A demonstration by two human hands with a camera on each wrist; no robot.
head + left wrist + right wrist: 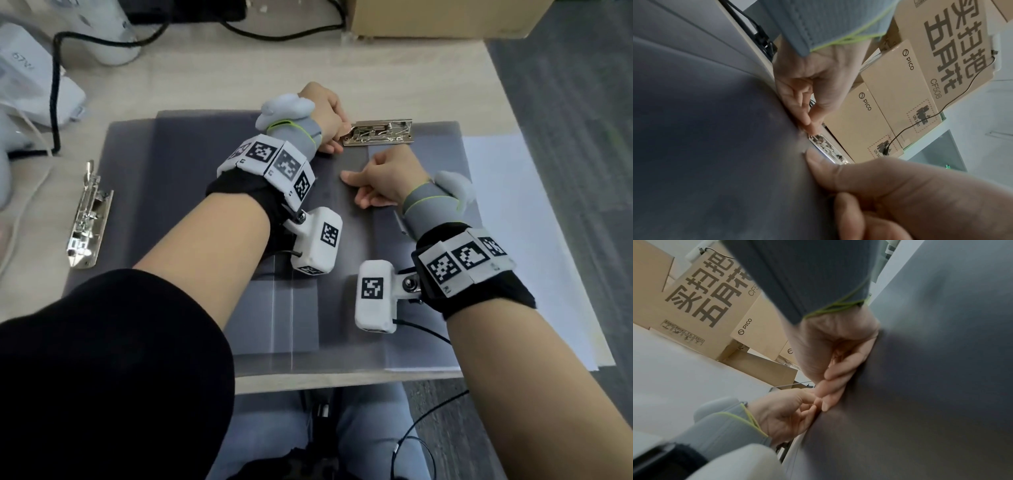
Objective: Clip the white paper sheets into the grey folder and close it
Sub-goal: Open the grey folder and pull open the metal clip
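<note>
The grey folder (191, 192) lies open and flat on the desk. A metal clip (378, 132) sits at its far edge. My left hand (337, 137) is at the clip's left end, fingers curled, thumb and fingertip pinching that end (818, 138). My right hand (356, 188) rests just in front of the clip with fingers curled, thumb (813, 159) pressing the folder (715, 129) and holding nothing. The white paper sheets (534, 240) lie to the right, partly under the folder's edge. In the right wrist view both hands (826, 395) meet on the folder (920, 386).
A second metal clip (87, 219) lies at the folder's left edge. White chargers (30, 78) and a black cable (54, 102) occupy the far left of the desk. A cardboard box (445, 17) stands at the back right. The desk's front edge (342, 378) is near my lap.
</note>
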